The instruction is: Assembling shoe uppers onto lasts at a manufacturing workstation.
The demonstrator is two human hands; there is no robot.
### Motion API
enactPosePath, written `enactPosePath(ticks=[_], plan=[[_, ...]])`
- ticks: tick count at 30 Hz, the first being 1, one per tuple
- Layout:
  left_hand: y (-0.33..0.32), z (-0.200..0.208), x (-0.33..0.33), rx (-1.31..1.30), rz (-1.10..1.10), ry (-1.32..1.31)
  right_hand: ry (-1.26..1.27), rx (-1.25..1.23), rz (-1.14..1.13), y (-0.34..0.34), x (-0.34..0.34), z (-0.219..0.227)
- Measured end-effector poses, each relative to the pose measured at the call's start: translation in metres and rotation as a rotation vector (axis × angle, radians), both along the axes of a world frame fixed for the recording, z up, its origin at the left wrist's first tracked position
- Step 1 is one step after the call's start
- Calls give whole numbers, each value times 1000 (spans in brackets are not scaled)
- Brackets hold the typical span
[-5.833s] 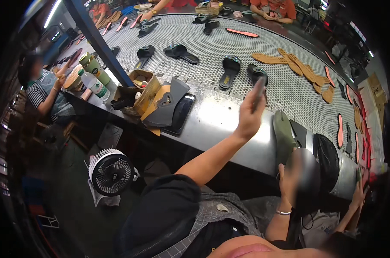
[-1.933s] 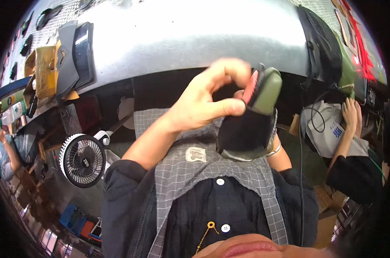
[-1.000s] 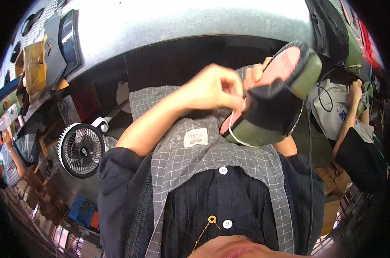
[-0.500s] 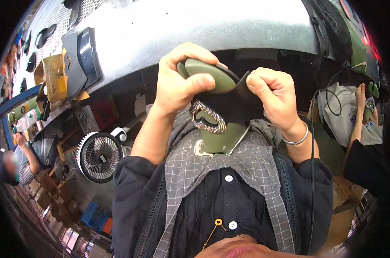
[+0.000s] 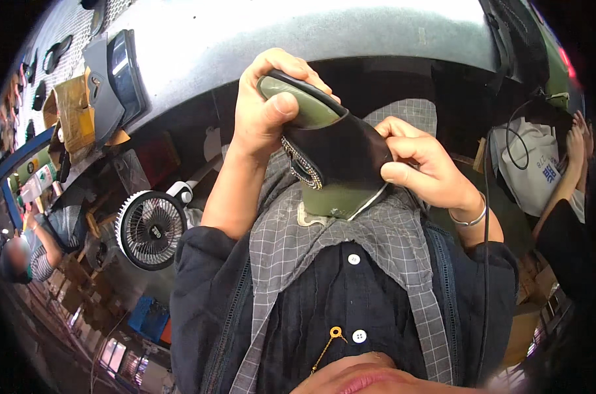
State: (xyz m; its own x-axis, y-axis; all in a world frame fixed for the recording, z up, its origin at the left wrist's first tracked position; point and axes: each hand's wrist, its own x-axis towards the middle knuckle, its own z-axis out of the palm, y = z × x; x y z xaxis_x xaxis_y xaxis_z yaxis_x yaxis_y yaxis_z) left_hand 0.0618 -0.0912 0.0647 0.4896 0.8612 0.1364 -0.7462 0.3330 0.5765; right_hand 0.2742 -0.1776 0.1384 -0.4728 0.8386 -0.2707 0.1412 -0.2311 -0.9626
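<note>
My left hand [image 5: 255,128] is wrapped round one end of a green shoe last [image 5: 321,200], its thumb pressed on the green side. A black shoe upper [image 5: 353,151] stretches round the last's middle, with a sparkling rhinestone ornament [image 5: 301,164] facing left. Along the upper side of the last runs a thin black insole [image 5: 304,84]. My right hand [image 5: 422,161] is closed at the right edge of the upper, fingers curled and thumb against it. The last's other end points down over my checked apron [image 5: 337,253].
Ahead stands a metal worktable [image 5: 311,33] with dark shoe parts [image 5: 117,85] and a cardboard box [image 5: 74,115] at its left. A fan [image 5: 154,230] stands left of me. At right are a co-worker's arms [image 5: 567,171], a pale bag [image 5: 528,157] and a hanging cable [image 5: 487,276].
The last has tilted and turned, so the rhinestone ornament shows more edge-on. My right hand has moved lower along the upper, whose raised flap now lies against the last.
</note>
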Motion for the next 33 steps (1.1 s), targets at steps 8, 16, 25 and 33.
enactPosePath(ticks=[8,16,25,33], plan=[[7,-12,15,65,-161,-337,-8,-81,190,17,10,-18],[10,31,29,155,112,546,259,-177,-278,10,-30,-42],[-45,10,28,143,221,409,672,-344,-724,21,-49,-38],[-43,23,33,552,427,989,411,-103,-828,18,-55,-35]])
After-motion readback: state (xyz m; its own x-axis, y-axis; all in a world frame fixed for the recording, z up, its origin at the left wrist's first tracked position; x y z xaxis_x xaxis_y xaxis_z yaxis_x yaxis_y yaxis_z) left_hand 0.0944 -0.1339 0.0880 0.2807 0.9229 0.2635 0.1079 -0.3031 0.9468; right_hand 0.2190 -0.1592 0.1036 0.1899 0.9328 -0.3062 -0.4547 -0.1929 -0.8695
